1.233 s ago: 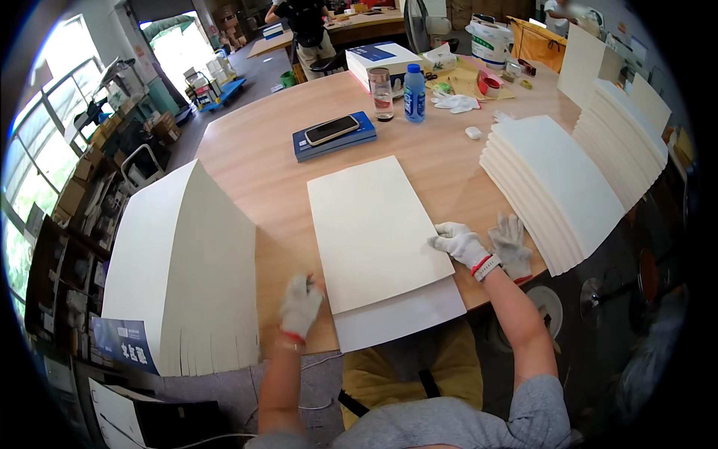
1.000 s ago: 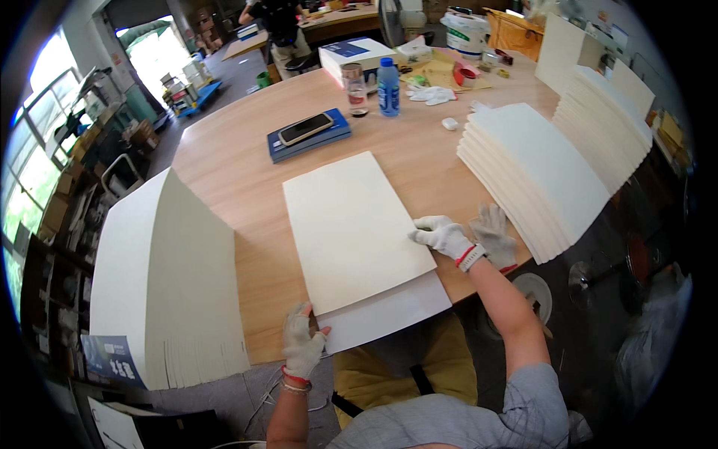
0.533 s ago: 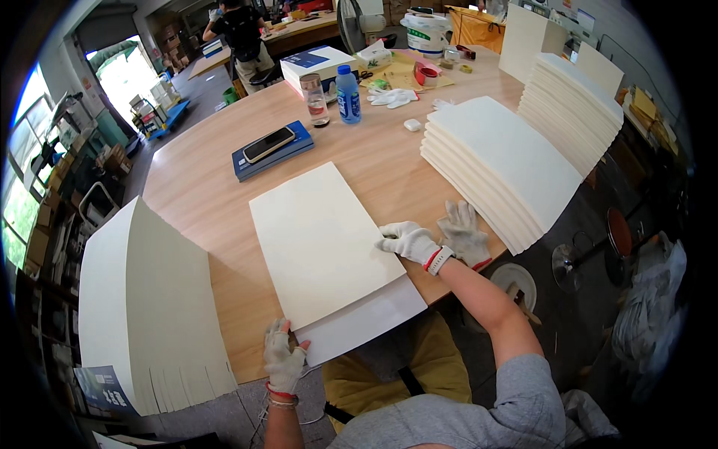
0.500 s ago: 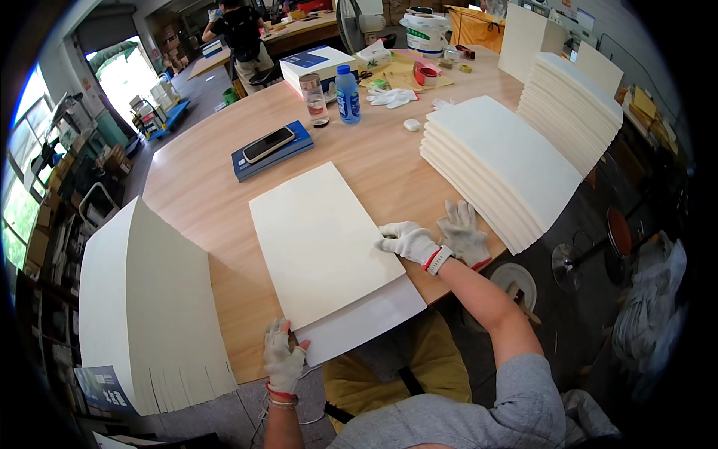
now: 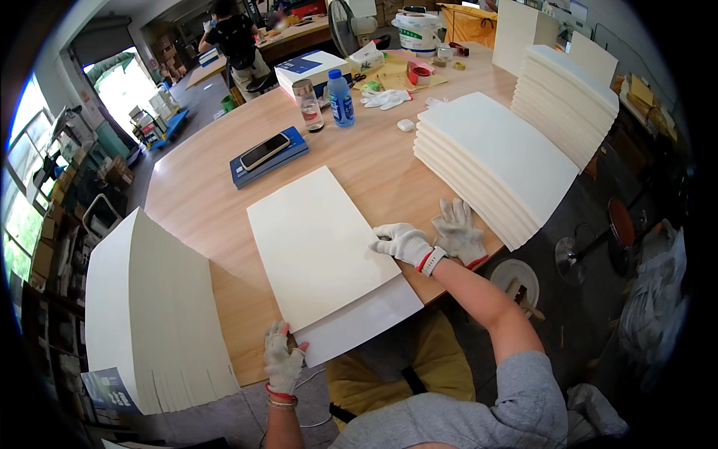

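Note:
A cream sheet (image 5: 321, 247), board-like, lies on the table in front of me, partly covering a white sheet (image 5: 363, 322) that shows along its near side. My right hand (image 5: 404, 244), in a white glove with bare fingertips, is closed at the cream sheet's right edge, thumb and fingers bent around it. At the near left corner, my left hand (image 5: 284, 358), gloved the same way, touches the edges of the sheets with thumb and fingers apart. Beside my right hand lies a loose pair of grey-white gloves (image 5: 458, 233).
Tall paper stacks stand left (image 5: 172, 322) and right (image 5: 486, 165). Beyond the sheets are a phone (image 5: 265, 150) on a blue book (image 5: 288, 159), a glass bottle (image 5: 308, 106) and a blue bottle (image 5: 341, 99). A pail (image 5: 516, 280) sits below the right table edge. Another person (image 5: 233, 45) works far back.
The view has shifted slightly. Both hands keep their places at the sheets, and the cream sheet lies almost unchanged over the white one.

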Motion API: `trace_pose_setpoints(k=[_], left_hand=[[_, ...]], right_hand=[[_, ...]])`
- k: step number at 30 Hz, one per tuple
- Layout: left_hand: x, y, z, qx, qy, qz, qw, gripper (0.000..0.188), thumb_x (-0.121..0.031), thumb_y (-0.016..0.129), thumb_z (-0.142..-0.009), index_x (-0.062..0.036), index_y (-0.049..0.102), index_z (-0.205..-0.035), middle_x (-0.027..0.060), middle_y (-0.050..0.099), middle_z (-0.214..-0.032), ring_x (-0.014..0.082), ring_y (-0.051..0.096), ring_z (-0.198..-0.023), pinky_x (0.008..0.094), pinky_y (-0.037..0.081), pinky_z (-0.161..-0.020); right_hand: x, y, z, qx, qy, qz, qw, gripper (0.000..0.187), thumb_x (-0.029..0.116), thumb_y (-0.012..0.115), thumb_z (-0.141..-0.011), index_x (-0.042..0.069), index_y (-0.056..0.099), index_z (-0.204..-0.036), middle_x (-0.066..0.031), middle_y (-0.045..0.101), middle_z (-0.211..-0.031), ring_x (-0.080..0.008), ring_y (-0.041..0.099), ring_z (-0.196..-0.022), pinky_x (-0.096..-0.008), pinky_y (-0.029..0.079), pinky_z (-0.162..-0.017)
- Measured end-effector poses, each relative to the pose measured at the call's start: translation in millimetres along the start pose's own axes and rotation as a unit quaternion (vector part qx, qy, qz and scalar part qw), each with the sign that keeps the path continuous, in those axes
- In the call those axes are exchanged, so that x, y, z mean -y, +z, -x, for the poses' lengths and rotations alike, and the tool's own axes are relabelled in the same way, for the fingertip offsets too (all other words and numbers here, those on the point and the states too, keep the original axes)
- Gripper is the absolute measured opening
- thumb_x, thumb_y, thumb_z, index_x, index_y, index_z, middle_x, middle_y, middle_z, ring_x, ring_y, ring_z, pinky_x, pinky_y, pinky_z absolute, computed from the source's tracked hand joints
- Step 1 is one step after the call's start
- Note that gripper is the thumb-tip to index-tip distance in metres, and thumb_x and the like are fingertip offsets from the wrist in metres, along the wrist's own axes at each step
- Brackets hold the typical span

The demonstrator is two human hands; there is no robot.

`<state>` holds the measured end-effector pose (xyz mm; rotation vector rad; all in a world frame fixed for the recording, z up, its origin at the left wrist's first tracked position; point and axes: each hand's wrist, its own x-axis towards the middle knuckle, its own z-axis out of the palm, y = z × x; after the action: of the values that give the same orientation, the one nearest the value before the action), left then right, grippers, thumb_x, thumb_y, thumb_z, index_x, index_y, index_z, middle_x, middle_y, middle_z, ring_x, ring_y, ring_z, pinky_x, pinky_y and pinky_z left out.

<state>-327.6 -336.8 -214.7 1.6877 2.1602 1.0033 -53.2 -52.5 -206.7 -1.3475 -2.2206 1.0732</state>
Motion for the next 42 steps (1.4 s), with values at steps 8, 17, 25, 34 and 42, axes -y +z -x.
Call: trace_pose_setpoints(k=[8, 17, 25, 34, 42], left_hand=[[-70.4, -24.1, -26.9, 0.075, 0.201, -0.109, 0.971, 0.073, -0.029, 0.087, -0.058, 0.0006, 0.058, -0.118, 0.0266, 0.050, -0.132, 0.0414, 0.054, -0.113, 0.0451, 0.046, -0.097], [-85.0, -26.6, -34.3, 0.177, 0.230, -0.215, 0.932, 0.066, -0.018, 0.076, -0.067, -0.0050, 0.053, -0.128, 0.0242, 0.041, -0.144, 0.0400, 0.055, -0.114, 0.0468, 0.048, -0.094], [-52.6, -29.4, -94.5, 0.190, -0.118, -0.086, 0.971, 0.022, -0.022, 0.072, -0.080, -0.0003, 0.071, -0.083, 0.0142, 0.067, -0.070, 0.0232, 0.065, -0.063, 0.0338, 0.051, -0.064], [-72.1, -27.6, -109.6, 0.249, -0.152, -0.157, 0.943, 0.044, -0.032, 0.078, -0.075, -0.0040, 0.067, -0.108, 0.0183, 0.069, -0.095, 0.0267, 0.067, -0.082, 0.0345, 0.051, -0.073], [-160.2, 19.7, -177.1, 0.450, 0.376, -0.489, 0.645, 0.120, -0.024, 0.091, -0.051, -0.0326, 0.026, -0.151, 0.0098, 0.018, -0.159, 0.0297, 0.023, -0.143, 0.0492, 0.021, -0.116]], right_hand=[[22.8, -9.6, 48.2, 0.028, -0.197, -0.004, 0.980, 0.035, 0.035, 0.062, -0.092, 0.004, 0.069, -0.107, -0.0166, 0.069, -0.103, -0.0323, 0.064, -0.099, -0.0361, 0.050, -0.088], [25.6, -27.9, 56.2, 0.125, -0.150, -0.050, 0.979, 0.046, 0.044, 0.056, -0.095, 0.003, 0.068, -0.111, -0.0166, 0.067, -0.113, -0.0296, 0.061, -0.109, -0.0344, 0.047, -0.093], [42.0, -26.0, 57.7, 0.104, -0.066, 0.076, 0.990, 0.047, 0.050, 0.066, -0.085, 0.004, 0.070, -0.097, -0.0192, 0.068, -0.095, -0.0334, 0.065, -0.093, -0.0378, 0.050, -0.081], [31.4, 5.1, 48.9, -0.007, -0.031, 0.114, 0.993, 0.042, 0.041, 0.075, -0.077, 0.003, 0.064, -0.093, -0.0187, 0.066, -0.095, -0.0373, 0.063, -0.094, -0.0427, 0.051, -0.081], [-8.8, -24.5, 43.1, -0.220, -0.114, 0.183, 0.951, 0.036, 0.028, 0.070, -0.082, 0.004, 0.058, -0.105, -0.0177, 0.063, -0.102, -0.0355, 0.060, -0.099, -0.0431, 0.048, -0.083]])
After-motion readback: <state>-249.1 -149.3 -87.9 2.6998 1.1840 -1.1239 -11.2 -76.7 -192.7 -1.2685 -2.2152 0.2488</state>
